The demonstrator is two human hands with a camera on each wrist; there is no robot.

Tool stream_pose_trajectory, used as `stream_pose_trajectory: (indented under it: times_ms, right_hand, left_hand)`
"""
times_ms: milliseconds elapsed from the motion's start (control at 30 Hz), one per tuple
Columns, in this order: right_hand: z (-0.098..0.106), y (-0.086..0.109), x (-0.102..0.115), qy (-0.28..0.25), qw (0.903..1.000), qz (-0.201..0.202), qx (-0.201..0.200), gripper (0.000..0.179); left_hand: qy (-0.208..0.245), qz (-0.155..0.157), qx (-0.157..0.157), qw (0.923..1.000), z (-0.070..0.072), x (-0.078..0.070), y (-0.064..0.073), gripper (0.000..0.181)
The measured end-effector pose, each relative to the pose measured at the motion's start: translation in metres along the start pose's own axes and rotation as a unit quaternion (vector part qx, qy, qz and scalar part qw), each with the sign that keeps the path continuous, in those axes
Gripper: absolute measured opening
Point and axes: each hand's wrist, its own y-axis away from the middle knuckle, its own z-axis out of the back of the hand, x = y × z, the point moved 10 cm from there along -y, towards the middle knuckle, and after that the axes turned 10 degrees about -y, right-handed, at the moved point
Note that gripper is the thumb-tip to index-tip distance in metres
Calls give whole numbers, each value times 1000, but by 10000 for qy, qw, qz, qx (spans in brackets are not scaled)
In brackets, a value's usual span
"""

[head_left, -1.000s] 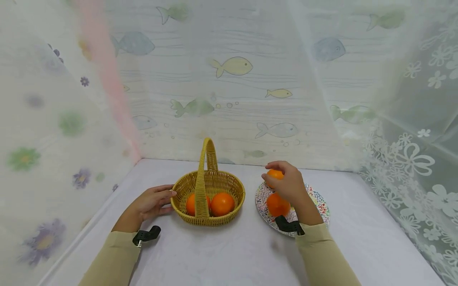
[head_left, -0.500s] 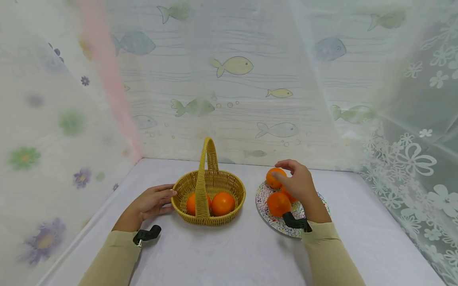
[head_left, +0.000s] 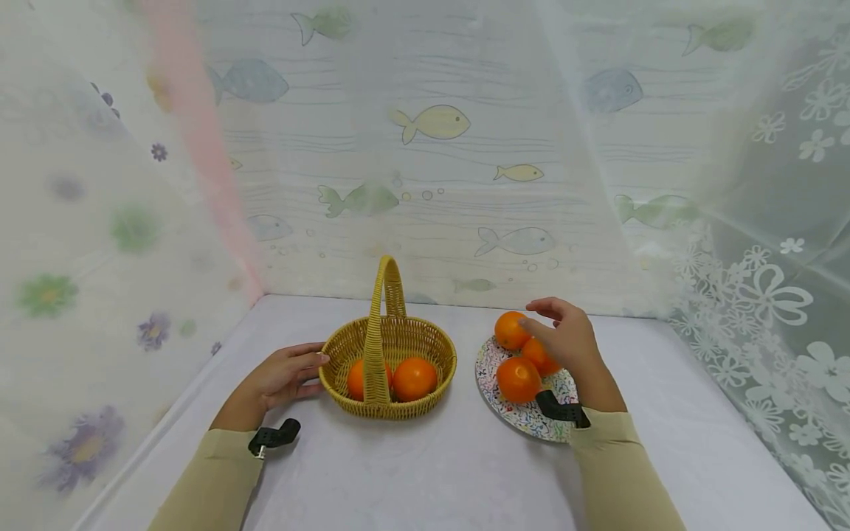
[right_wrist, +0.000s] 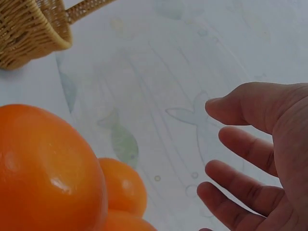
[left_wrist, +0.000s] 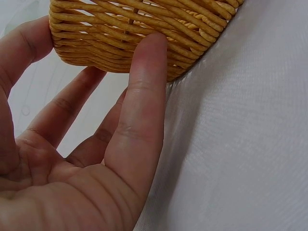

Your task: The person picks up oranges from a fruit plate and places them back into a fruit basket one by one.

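Right hand released: thumb and fingers loosely bent and parted, nothing between them; it hangs above the right-hand side of the patterned plate. The right wrist view shows a gap between the fingertips and the fruit. Left hand grasps nothing fully; its fingers are relaxed, with fingertips laid against the outer left side of the yellow woven basket. In the left wrist view one finger lies flat to the weave, low on the wall near the cloth. Three oranges lie on the plate, grouped toward its left and far part: a near orange, a middle orange partly covered by the right hand in the head view, and a far orange by the far edge. The basket stands upright to the left of the plate, the two apart, its tall handle arching over the opening. Inside, toward the near wall, sit two more: a left orange, partly behind the handle, and a right orange in plain sight; the handle hides whether they touch. Each wrist carries a black mount at the cuff of a beige sleeve. White cloth covers the table; a pale fish-print curtain hangs behind.
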Motion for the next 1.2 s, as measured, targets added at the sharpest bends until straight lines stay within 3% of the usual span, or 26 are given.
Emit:
stream_pose_trajectory:
  times_ms: [300,600,1200]
  right_hand:
    - [8,2,-12,-15,9995,-306,-71,40]
    - [7,2,-31,13,9966,-811,118,46]
    - [9,-2,-66,-209,9919,-1176,431,68]
  left_hand:
    - [-87,-14,49,9999,-1,4,3,71]
    - [-47,85,-41,9999,3,6,2,72]
    - [-52,-4,50,10000,-1,0,-2,70]
